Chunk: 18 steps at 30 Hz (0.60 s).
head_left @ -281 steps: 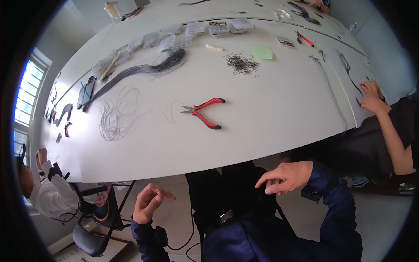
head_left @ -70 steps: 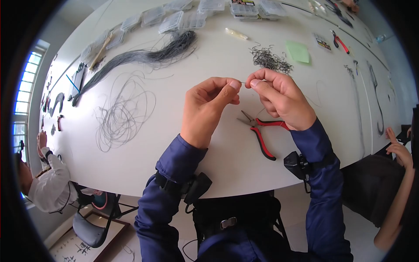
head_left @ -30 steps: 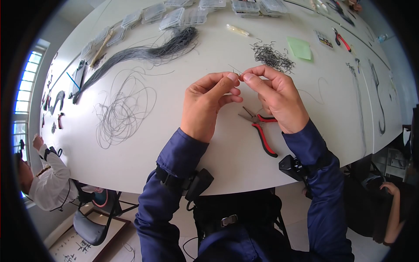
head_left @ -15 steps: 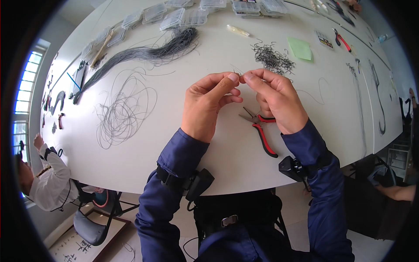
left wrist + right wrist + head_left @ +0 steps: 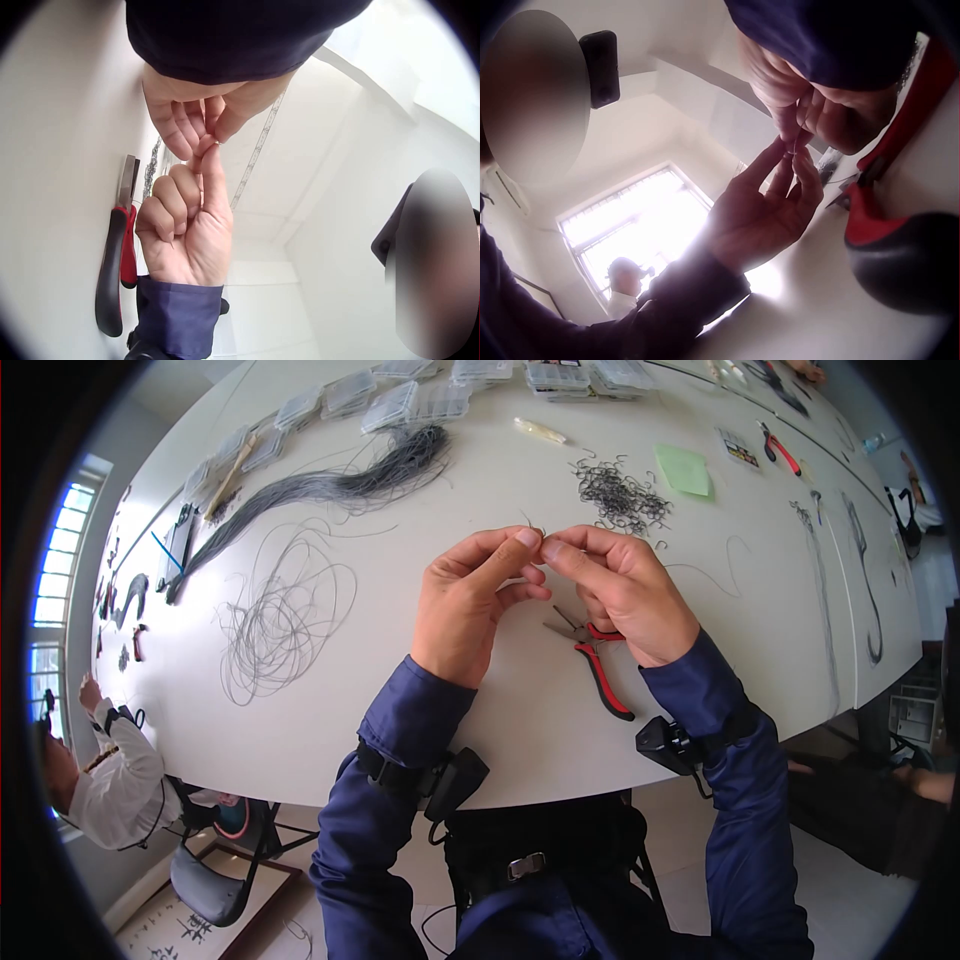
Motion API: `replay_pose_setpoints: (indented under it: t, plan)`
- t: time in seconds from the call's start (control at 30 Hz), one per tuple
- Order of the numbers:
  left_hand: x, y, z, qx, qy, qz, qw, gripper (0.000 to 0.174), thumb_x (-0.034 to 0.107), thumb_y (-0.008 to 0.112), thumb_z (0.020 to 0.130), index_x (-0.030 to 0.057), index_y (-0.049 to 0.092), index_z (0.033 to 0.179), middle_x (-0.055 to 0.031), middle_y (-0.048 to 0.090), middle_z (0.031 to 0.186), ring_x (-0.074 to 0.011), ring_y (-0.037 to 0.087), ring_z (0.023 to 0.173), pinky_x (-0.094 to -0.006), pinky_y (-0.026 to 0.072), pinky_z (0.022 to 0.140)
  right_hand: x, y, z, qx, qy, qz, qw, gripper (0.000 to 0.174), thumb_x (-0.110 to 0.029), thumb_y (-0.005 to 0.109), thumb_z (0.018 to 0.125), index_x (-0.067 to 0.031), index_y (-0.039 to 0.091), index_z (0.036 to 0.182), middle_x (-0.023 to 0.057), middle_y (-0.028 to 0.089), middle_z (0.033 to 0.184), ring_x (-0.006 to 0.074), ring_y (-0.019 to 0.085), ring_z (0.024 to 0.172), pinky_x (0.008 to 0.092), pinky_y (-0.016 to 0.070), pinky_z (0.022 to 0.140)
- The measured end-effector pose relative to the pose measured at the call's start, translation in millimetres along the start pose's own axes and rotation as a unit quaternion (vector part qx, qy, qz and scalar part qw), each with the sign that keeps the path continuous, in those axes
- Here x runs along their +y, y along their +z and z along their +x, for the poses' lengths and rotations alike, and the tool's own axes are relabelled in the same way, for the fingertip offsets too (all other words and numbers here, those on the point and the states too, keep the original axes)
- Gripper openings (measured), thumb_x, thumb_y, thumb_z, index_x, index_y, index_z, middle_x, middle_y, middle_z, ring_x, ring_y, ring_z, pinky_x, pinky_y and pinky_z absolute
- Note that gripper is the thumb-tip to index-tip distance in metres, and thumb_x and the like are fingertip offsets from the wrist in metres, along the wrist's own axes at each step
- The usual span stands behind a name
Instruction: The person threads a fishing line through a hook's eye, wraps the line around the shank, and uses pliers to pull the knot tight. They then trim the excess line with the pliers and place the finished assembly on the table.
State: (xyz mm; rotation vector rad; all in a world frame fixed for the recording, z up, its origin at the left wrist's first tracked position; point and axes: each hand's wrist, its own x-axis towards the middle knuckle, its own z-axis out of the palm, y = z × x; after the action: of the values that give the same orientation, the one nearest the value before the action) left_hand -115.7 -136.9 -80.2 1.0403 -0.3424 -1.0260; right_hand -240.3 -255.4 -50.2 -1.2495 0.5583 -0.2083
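My left hand and right hand meet fingertip to fingertip above the white table. Between thumb and forefinger of both hands is pinched a small thin wire piece, its hooked end sticking up just past the fingertips. The left wrist view shows my right hand with its thumb pressed against the fingertips of my left hand. In the right wrist view my left hand touches the fingertips of my right hand. Red-handled pliers lie on the table under my right hand.
A loose coil of thin wire lies left of my hands, a long grey strand bundle beyond it. A pile of small dark hooks and a green note sit ahead. Clear plastic boxes line the far edge. Another person sits at left.
Nine seconds ago both hands hung empty below the table edge; since then they hold the wire piece over the table. In the last second the fingertips closed a little tighter together.
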Motion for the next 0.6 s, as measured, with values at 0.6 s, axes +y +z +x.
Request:
replay_pose_setpoints:
  t: [0.6]
  plan:
    - [12,19,-25,-0.114,0.062,0.23,0.965,0.018,0.018,0.059,0.098,0.001,0.061,0.092,-0.0027,0.061,0.083,-0.011,0.058,0.075,-0.0289,0.0489,0.073,-26,-10,-28,0.013,-0.193,-0.219,0.956,0.021,-0.02,0.069,0.089,0.0014,0.068,0.09,0.0062,0.069,0.086,0.0136,0.063,0.083,0.031,0.051,0.082]
